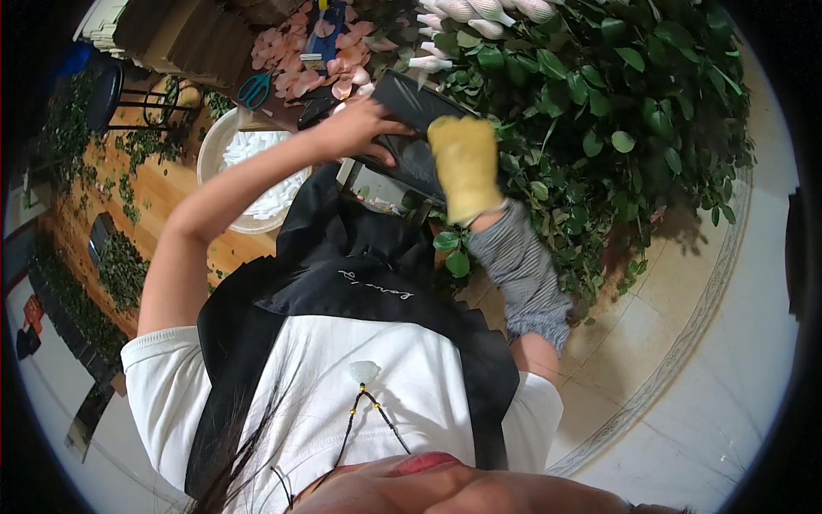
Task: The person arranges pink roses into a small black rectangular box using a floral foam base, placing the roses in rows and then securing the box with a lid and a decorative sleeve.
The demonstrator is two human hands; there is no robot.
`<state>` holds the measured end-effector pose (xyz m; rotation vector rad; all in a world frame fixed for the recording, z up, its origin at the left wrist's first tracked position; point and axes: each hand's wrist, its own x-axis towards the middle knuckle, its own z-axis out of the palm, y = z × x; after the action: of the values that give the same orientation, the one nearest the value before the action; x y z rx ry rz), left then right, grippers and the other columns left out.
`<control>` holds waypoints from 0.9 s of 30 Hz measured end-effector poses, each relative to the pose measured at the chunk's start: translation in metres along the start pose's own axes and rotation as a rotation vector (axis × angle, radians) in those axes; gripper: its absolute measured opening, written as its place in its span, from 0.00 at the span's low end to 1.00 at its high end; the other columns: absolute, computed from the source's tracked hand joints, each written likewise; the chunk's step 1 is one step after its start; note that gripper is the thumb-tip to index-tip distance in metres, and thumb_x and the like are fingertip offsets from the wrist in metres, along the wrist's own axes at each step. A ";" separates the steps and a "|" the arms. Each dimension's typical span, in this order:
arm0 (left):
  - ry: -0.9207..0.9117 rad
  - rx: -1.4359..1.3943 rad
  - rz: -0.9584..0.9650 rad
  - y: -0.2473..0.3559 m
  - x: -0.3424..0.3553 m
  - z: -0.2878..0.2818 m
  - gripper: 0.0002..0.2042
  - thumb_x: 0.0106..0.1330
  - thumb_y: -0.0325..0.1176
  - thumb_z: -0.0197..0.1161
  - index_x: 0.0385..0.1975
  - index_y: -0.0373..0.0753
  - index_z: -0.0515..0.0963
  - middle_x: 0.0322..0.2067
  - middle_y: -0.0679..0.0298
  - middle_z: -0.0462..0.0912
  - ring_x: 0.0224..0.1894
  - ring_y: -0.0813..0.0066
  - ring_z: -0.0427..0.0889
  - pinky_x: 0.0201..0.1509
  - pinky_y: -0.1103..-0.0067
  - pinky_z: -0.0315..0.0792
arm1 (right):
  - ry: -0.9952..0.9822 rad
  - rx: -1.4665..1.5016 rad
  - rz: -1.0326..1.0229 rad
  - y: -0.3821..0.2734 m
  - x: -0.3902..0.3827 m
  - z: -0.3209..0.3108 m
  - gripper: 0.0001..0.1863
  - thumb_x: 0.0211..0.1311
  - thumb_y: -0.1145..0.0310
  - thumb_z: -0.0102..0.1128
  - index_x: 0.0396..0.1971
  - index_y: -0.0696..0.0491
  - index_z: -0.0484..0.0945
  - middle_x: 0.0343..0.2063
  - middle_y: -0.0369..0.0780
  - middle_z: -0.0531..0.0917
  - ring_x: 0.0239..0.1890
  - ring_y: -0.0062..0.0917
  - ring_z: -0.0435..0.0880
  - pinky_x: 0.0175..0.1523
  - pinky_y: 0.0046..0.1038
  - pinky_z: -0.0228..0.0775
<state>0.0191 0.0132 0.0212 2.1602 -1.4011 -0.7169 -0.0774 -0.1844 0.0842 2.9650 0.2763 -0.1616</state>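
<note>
A flat, dark rectangular panel (413, 163) with a glossy surface lies tilted in front of my apron. My bare left hand (366, 130) rests on its left part, fingers and thumb spread apart. At the panel's right side is my right hand (467, 167), in a yellow work glove and slightly blurred. The glove's fingers are curled; anything inside them is hidden. Below the panel a pale framed surface (374, 186) shows in part. Leafy green stems (591, 111) are heaped just right of the glove.
Blooms in pale netting sleeves (492, 13) lie at the far edge of the foliage. Pink petals (274, 51) and teal-handled scissors (254, 90) are at the far left. A round basin (204, 158) of white pieces stands on the left, with a dark stool (104, 98) beyond.
</note>
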 end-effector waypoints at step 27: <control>0.793 -0.001 -0.594 -0.088 -0.080 0.069 0.21 0.63 0.34 0.67 0.57 0.41 0.76 0.57 0.51 0.74 0.57 0.48 0.74 0.64 0.63 0.68 | -0.029 0.745 -0.126 -0.007 -0.005 0.019 0.28 0.58 0.69 0.67 0.61 0.51 0.76 0.18 0.42 0.74 0.23 0.37 0.76 0.31 0.39 0.69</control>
<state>0.0066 0.1127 -0.0725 2.4544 -0.3568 0.0086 -0.0857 -0.1822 0.0651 3.6727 0.4909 -0.3997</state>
